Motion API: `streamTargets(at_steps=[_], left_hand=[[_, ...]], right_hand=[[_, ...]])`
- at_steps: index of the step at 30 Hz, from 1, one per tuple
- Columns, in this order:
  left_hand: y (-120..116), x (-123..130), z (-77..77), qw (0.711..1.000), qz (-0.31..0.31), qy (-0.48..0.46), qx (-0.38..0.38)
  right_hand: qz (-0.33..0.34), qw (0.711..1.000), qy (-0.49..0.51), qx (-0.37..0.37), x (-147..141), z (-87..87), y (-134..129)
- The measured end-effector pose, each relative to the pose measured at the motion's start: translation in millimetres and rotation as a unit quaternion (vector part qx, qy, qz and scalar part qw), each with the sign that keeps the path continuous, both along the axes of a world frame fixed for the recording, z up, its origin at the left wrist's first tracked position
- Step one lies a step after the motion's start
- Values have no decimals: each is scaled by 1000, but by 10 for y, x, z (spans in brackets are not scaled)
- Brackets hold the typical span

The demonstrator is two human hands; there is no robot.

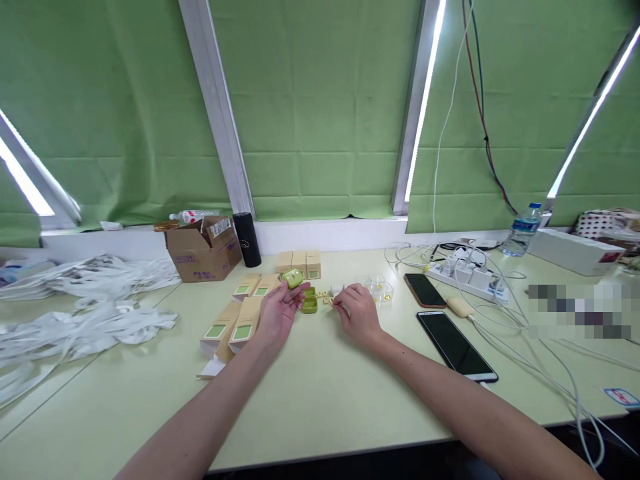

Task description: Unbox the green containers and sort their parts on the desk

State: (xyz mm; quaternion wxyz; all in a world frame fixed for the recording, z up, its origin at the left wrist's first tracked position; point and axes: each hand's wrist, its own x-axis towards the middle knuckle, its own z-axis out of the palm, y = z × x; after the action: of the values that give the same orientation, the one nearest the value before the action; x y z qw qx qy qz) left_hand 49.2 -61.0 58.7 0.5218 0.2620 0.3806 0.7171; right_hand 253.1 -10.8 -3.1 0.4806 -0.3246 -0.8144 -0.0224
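Observation:
My left hand holds a small glossy green case at its fingertips. Just right of it, an open green case lies on the table. Small yellowish pieces are spread between that case and my right hand. The fingers of my right hand are pinched together at the table; what they hold, if anything, is too small to name. Behind my right hand are clear containers with small yellow items. Kraft boxes with green labels lie beside my left hand, and more kraft boxes stand behind.
On the left are white straps, a cardboard box and a black cylinder. Two phones, a white power strip with tangled cables, a water bottle and a white box occupy the right.

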Motion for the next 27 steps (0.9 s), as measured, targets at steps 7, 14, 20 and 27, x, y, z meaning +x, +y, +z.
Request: streamTargets(at_steps=[7, 14, 20, 27], left_hand=[[21, -126, 7, 949, 100, 297, 27], [-67, -305, 159, 620, 198, 758, 35], [-72, -366, 202, 541, 134, 830, -19], [-88, -312, 194, 466, 82, 879, -59]], right_hand=[[-46, 995, -86, -23, -239, 17, 144], [-80, 987, -133, -42, -457, -2, 262], [-88, 983, -155, -46, -496, -16, 287], [-85, 980, -173, -45, -507, -35, 311]])
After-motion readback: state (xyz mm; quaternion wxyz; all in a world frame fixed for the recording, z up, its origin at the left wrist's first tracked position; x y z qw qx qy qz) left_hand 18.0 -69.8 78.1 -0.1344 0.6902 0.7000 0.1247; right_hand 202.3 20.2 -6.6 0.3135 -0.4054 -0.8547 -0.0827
